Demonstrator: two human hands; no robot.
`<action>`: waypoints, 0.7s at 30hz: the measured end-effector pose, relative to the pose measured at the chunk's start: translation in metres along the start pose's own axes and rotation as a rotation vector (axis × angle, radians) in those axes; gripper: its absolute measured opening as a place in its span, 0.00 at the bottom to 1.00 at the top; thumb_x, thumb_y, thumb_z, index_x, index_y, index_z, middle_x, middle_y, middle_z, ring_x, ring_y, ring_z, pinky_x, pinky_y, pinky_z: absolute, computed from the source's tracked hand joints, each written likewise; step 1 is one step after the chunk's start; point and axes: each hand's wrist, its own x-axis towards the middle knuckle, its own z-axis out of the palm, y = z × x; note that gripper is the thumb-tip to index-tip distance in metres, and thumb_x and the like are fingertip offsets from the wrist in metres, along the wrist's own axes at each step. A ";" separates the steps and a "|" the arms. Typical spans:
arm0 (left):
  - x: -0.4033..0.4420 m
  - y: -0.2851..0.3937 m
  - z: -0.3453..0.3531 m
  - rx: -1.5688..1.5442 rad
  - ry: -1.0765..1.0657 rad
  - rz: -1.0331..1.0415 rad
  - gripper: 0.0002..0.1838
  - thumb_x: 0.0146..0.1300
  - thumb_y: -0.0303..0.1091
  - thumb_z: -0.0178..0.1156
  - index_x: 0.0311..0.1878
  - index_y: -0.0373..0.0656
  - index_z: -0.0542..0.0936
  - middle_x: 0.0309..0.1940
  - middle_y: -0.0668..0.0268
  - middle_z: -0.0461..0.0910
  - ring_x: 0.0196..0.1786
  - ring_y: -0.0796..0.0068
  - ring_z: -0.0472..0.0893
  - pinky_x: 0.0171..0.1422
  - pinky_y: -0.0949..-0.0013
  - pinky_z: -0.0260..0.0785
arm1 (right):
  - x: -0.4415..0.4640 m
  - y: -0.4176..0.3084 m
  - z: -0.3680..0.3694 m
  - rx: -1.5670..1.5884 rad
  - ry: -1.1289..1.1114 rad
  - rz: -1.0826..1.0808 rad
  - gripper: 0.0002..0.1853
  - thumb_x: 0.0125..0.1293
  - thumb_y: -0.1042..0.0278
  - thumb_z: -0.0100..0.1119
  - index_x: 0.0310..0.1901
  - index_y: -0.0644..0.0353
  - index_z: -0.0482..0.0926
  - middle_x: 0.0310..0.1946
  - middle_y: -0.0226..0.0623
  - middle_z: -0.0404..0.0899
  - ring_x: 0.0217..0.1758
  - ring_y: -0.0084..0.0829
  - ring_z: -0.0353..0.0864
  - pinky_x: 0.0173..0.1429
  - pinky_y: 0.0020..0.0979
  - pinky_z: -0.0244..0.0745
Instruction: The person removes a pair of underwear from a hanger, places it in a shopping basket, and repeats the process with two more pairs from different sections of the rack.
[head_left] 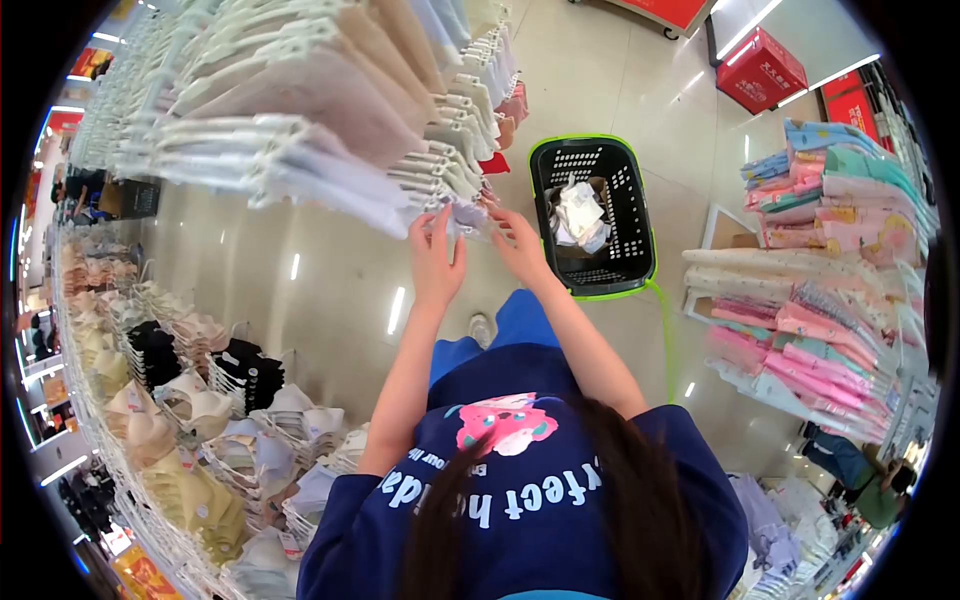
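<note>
A small pale lavender garment (466, 216) hangs at the near end of a rack of white hangers, between my two hands. My left hand (438, 258) is at its left edge, fingers curled against the cloth and hanger end. At the opposite edge, my right hand (519, 248) pinches the garment with its fingertips. The exact grip of both hands is partly hidden by the fingers. Packed close behind are more white hangers (445, 165) bearing light-coloured underwear.
A black shopping basket (643, 225) with green trim stands at right, white packages (580, 212) inside. Bras (205, 500) fill the lower-left rack. Pink and patterned clothes (830, 330) hang at right. A red box (760, 72) sits farther back; a person in green (880, 500) is lower right.
</note>
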 end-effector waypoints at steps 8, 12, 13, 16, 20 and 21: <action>0.051 0.009 0.027 0.455 0.104 0.072 0.13 0.49 0.30 0.55 0.41 0.46 0.74 0.48 0.63 0.67 0.58 0.60 0.63 0.62 0.52 0.50 | 0.084 -0.003 -0.008 -0.051 -0.110 -0.116 0.12 0.53 0.72 0.57 0.41 0.59 0.74 0.37 0.39 0.73 0.42 0.39 0.72 0.44 0.34 0.68; 0.048 0.005 0.027 0.491 0.098 -0.021 0.05 0.50 0.30 0.55 0.32 0.47 0.75 0.46 0.68 0.69 0.59 0.63 0.62 0.61 0.49 0.47 | 0.113 -0.001 0.003 -0.197 -0.125 -0.281 0.13 0.49 0.71 0.61 0.39 0.57 0.75 0.37 0.39 0.72 0.43 0.41 0.70 0.46 0.36 0.67; 0.048 0.006 0.028 0.482 0.109 -0.045 0.04 0.50 0.30 0.55 0.31 0.47 0.74 0.45 0.68 0.69 0.59 0.63 0.62 0.61 0.48 0.47 | 0.118 -0.004 0.003 -0.216 -0.115 -0.395 0.13 0.47 0.69 0.63 0.37 0.55 0.77 0.38 0.38 0.71 0.43 0.42 0.70 0.47 0.37 0.67; 0.045 0.006 0.025 0.516 0.130 -0.049 0.05 0.50 0.31 0.55 0.32 0.46 0.74 0.44 0.69 0.70 0.59 0.65 0.63 0.54 0.51 0.52 | 0.122 -0.008 0.008 -0.260 -0.177 -0.479 0.11 0.45 0.67 0.64 0.34 0.54 0.78 0.39 0.38 0.70 0.45 0.42 0.69 0.47 0.38 0.66; 0.033 -0.001 0.023 0.583 0.125 -0.057 0.07 0.51 0.30 0.54 0.35 0.47 0.74 0.44 0.70 0.69 0.59 0.67 0.64 0.57 0.49 0.50 | 0.121 -0.011 0.015 -0.378 -0.144 -0.541 0.11 0.43 0.64 0.65 0.31 0.53 0.80 0.44 0.42 0.69 0.48 0.44 0.66 0.48 0.39 0.65; 0.031 0.001 0.021 0.588 0.118 -0.078 0.08 0.51 0.30 0.54 0.36 0.46 0.74 0.44 0.69 0.69 0.59 0.68 0.63 0.59 0.47 0.49 | 0.121 -0.012 0.016 -0.386 -0.146 -0.535 0.10 0.43 0.64 0.65 0.31 0.54 0.80 0.45 0.44 0.69 0.49 0.45 0.65 0.48 0.39 0.65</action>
